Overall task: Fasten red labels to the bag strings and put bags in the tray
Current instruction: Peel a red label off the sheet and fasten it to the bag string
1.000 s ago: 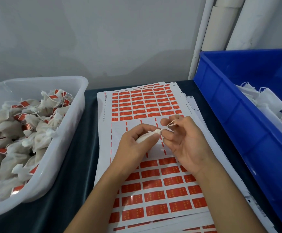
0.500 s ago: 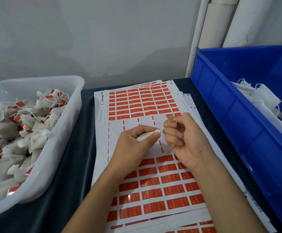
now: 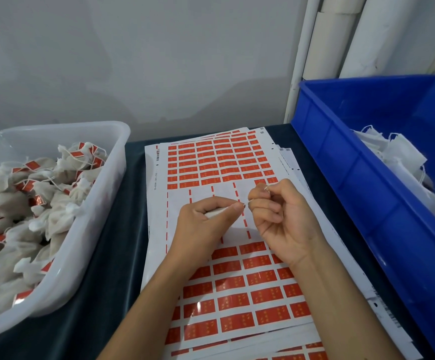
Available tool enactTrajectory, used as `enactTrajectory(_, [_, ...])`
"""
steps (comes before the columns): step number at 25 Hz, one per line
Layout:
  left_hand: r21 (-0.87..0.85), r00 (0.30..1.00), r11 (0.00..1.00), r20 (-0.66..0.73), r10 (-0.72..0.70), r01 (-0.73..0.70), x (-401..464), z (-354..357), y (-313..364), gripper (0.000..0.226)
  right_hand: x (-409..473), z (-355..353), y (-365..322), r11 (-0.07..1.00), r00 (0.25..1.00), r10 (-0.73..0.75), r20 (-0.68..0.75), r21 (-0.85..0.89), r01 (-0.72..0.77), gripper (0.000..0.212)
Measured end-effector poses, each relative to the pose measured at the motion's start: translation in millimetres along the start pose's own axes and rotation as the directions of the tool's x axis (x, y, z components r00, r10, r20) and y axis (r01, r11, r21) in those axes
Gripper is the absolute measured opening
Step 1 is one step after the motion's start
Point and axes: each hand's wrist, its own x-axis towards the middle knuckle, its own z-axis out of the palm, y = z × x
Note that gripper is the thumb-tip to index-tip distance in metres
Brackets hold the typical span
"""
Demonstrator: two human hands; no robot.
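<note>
Tagged bags (image 3: 29,203) piled in clear tray (image 3: 102,203) far left on dark tabletop (image 3: 123,255). Middle: stack of red label sheets (image 3: 226,289), a few rows already peeled off. Left hand (image 3: 206,222) over bare patch, curled around small white bag (image 3: 215,212). Right hand (image 3: 281,214) just beside it, fingers pinching bag's string (image 3: 265,188). Far right: blue bin (image 3: 367,178) with untagged white bags (image 3: 403,157).

This looks like a small packing workshop: stacked sheets of red labels (image 3: 226,167), a deep blue plastic crate (image 3: 367,178), a translucent white plastic tray (image 3: 107,193).
</note>
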Motion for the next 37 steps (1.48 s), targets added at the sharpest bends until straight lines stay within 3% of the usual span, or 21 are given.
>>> enactTrajectory(4, [0.006, 0.998, 1.0, 0.062, 0.013, -0.013, -1, -3, -4, 0.013, -1, -1, -1, 0.97, 0.996, -0.091, -0.018, -0.228, 0.084, 0.011])
enactTrajectory(10, [-0.042, 0.996, 0.999, 0.087, 0.013, -0.009, -2, -5, -5, 0.008, -2, -4, -4, 0.9, 0.989, -0.136, -0.049, -0.424, 0.103, 0.028])
enactTrajectory(13, [-0.081, 0.999, 0.996, 0.031, -0.036, 0.038, -1, -6, -6, 0.01, 0, -6, -15, 0.846, 0.93, -0.322, -0.176, -0.495, 0.199, 0.021])
enactTrajectory(15, [-0.082, 0.999, 0.995, -0.003, -0.051, 0.05, 0, -5, -6, 0.012, 0, -11, -23, 0.645, 0.777, -0.556, -0.294, -0.743, 0.18, 0.013])
enactTrajectory(17, [-0.097, 0.998, 0.994, -0.027, -0.049, 0.046, 0, -3, -7, 0.013, -1, -16, -20, 0.287, 0.671, -0.707, -0.224, -0.958, -0.016, 0.005])
enactTrajectory(19, [-0.101, 0.998, 0.994, -0.049, -0.042, 0.037, 0, -3, -8, 0.013, 1, -22, -5, -0.192, 0.697, -0.714, -0.072, -0.936, -0.293, 0.02])
enactTrajectory(20, [-0.1, 0.998, 0.995, -0.058, -0.037, 0.031, 0, -3, -8, 0.013, 1, -23, 2, -0.363, 0.715, -0.699, -0.033, -0.844, -0.395, 0.034])
enactTrajectory(21, [-0.102, 0.997, 0.994, -0.066, -0.034, 0.027, 0, -3, -8, 0.014, 1, -22, 8, -0.448, 0.721, -0.692, -0.023, -0.77, -0.454, 0.047])
enactTrajectory(24, [-0.117, 0.997, 0.993, -0.076, -0.023, 0.014, -2, -3, -7, 0.019, -1, -18, 18, -0.49, 0.725, -0.688, -0.035, -0.714, -0.5, 0.064])
enactTrajectory(37, [-0.073, 0.999, 0.997, -0.045, 0.005, -0.008, -1, 10, -8, 0.014, -7, -5, 21, -0.418, 0.705, -0.705, -0.073, -0.76, -0.497, 0.06])
